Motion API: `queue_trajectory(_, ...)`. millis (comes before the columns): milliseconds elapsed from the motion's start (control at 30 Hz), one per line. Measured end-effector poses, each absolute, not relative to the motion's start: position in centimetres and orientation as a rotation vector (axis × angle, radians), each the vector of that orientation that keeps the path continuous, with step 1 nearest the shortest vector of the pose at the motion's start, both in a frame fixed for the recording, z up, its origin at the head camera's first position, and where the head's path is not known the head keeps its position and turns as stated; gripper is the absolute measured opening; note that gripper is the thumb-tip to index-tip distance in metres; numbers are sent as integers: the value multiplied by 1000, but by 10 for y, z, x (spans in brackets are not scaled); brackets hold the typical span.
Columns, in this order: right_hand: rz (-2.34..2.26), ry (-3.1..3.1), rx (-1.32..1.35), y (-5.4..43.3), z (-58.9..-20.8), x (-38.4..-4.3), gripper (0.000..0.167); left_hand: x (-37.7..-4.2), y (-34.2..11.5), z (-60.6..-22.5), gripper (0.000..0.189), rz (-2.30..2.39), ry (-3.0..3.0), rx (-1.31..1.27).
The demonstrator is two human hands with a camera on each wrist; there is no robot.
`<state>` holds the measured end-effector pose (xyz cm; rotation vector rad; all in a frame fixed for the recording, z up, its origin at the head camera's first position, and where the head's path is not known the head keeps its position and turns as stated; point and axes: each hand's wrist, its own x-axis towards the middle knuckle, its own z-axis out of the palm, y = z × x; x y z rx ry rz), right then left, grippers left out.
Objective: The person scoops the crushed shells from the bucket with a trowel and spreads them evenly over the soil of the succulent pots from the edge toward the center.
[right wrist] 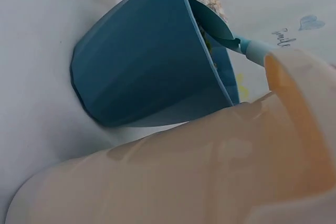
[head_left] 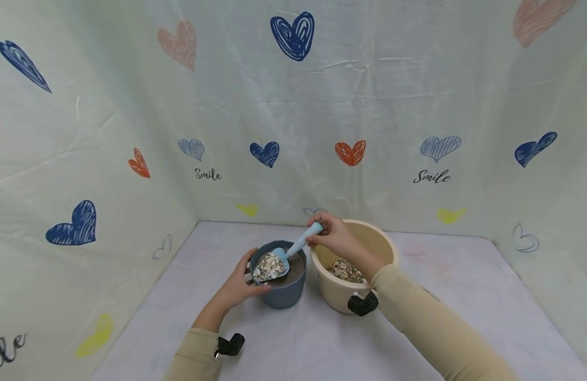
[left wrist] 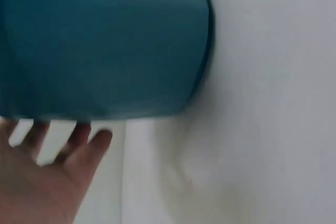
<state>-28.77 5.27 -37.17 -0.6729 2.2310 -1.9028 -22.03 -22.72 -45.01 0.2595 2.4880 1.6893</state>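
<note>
My right hand (head_left: 338,235) grips the handle of a light blue scoop (head_left: 300,243), which slants down to the left. Pale flaky chips (head_left: 268,266) fill its bowl, held over the mouth of a blue-grey pot (head_left: 284,297). Brownish soil (head_left: 295,271) shows inside that pot. My left hand (head_left: 235,286) holds the pot at its left side, thumb along the front rim and fingers behind. In the left wrist view, fingertips (left wrist: 102,139) meet the pot wall. The right hand is hidden in the right wrist view, where the scoop (right wrist: 212,22) overlaps the pot's rim.
A larger cream bucket (head_left: 333,296) stands just right of the pot, with mixed brown and pale chips (head_left: 345,271) at its bottom. My right forearm (head_left: 417,312) passes over its near right rim. Behind the table (head_left: 446,264) hangs a heart-print curtain (head_left: 322,106).
</note>
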Motion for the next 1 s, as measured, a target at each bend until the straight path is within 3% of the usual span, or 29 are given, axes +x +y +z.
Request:
queue_trajectory(367,-1971,2186,-748,51,-377,-284,27,-248,-257,-450,108,1528,2285,606)
queue_trajectory(1000,-1938,2251,-744,46,-370,-287,28,-274,-261,-448,113,1558,2050,683)
